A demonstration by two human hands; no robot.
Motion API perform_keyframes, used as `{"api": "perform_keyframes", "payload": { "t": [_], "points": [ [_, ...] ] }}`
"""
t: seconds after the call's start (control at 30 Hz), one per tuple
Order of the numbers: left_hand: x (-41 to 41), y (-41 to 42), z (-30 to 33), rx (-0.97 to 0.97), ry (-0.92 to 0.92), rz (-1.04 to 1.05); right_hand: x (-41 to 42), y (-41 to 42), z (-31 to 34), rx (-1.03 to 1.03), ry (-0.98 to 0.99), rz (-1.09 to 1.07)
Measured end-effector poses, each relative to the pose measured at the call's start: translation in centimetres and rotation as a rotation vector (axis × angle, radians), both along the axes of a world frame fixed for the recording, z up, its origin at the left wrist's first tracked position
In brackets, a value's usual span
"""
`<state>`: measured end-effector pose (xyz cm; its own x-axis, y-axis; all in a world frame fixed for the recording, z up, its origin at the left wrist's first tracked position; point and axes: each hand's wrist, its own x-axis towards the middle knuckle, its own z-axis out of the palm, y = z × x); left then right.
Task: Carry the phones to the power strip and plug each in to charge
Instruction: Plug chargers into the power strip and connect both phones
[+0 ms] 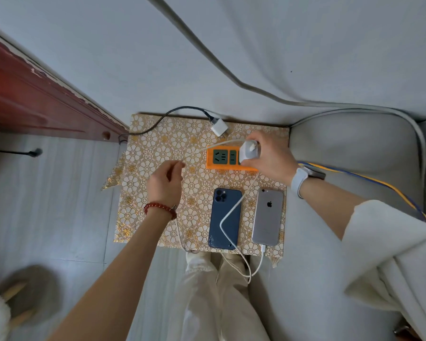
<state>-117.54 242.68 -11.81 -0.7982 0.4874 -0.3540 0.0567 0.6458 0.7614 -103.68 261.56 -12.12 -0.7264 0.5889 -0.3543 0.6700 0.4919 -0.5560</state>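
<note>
Two phones lie face down on a gold flower-patterned mat [158, 148]: a blue phone [225, 217] and, to its right, a silver phone [268, 215] with a white cable [258, 264] in its bottom port. An orange power strip [221, 157] sits above them. My right hand [271, 156] grips a white charger plug [249, 150] on the strip's right sockets. A white cable runs from that plug across the blue phone. My left hand [165, 183] hovers left of the strip, fingers loosely curled, holding nothing I can see.
A second white charger [219, 127] with a black braided cable lies at the mat's top edge. A grey sofa cushion [354, 148] borders the right, red wooden furniture [35, 94] the left. Yellow and blue wires [379, 185] trail right. My legs are below the mat.
</note>
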Motion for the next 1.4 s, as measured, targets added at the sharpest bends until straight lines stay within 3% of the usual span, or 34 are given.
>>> {"api": "perform_keyframes", "payload": {
  "t": [0.37, 0.5, 0.8, 1.07, 1.13, 1.2, 1.3, 1.4],
  "points": [
    [-0.8, 0.6, -0.5, -0.035, 0.039, -0.025, 0.1, -1.1, -1.3, 0.207, -0.105, -0.002],
    [-1.0, 0.7, -0.6, -0.042, 0.029, 0.004, 0.3, -0.7, -1.1, 0.115, -0.123, 0.065],
    [-1.3, 0.5, -0.6, -0.038, 0.016, -0.015, -1.0, -0.2, -1.3, 0.163, -0.213, 0.017],
    [-1.2, -0.3, -0.2, -0.043, -0.207, -0.099, -1.4, -0.7, -1.0, 0.225, -0.299, 0.014],
    [-0.5, -1.7, -0.5, -0.081, -0.268, -0.130, -0.9, -1.5, -0.7, 0.169, -0.245, -0.029],
    [0.7, -3.7, -1.0, -0.120, -0.341, -0.157, 0.3, -3.2, -0.1, 0.121, -0.072, -0.115],
    [2.5, -6.9, -1.7, -0.214, -0.445, -0.165, 3.1, -6.9, 1.5, 0.205, 0.252, -0.254],
    [4.2, -9.5, -1.5, -0.300, -0.518, -0.204, 5.9, -11.5, 2.8, 0.229, 0.347, -0.329]
  ]
}}
